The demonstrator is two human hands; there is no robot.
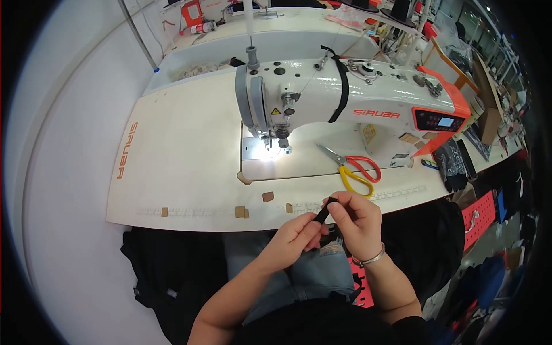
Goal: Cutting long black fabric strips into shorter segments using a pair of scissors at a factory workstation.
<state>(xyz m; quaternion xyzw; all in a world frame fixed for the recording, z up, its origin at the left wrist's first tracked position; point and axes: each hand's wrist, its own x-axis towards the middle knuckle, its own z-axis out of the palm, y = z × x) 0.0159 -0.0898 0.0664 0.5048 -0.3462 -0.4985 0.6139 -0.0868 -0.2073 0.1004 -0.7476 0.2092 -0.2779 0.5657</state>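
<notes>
A narrow black fabric piece [324,212] is pinched between my two hands in front of the table's front edge. My left hand [296,238] grips its lower end, fingers curled, and my right hand [353,224] holds its upper end between thumb and forefinger. Just behind my right hand, scissors [356,172] with one red and one yellow handle lie on the sewing machine's bed. The white sewing machine [310,92] stands beyond, its lamp lighting the metal needle plate [253,148]. Small tan patches [268,196] and a printed ruler strip [402,192] are along the table front.
The white tabletop [172,144] meets a white wall [57,201] at left. Dark cloth [155,270] hangs below on both sides. A dark bag [451,167] lies at the table's right, near a red pegboard [477,221]. Another worktop [287,17] with cluttered items is behind.
</notes>
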